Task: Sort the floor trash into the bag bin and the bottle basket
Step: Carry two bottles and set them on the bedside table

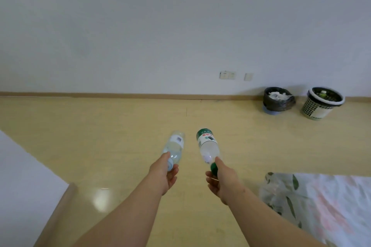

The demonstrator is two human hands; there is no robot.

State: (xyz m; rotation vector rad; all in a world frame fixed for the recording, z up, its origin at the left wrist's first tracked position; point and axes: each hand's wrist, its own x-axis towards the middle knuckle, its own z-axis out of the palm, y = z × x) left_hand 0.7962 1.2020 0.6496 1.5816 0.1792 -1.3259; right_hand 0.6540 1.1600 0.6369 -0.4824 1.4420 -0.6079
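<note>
Between right fingers (210, 179), seemingly, green-capped bottle (207, 145) neck

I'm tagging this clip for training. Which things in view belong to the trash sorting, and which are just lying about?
Belongs to the job: clear plastic bottle with pale blue cap, in the left hand; clear plastic bottle with green label and cap, in the right hand; black-bagged bin; white perforated basket.
Just there: leaf-printed white sheet; wall sockets; white furniture edge.

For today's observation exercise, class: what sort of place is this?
Likely a home bedroom: floral bedding at the right, wall sockets above a wooden skirting, and a bag-lined bin beside a plastic basket on the floor.
</note>
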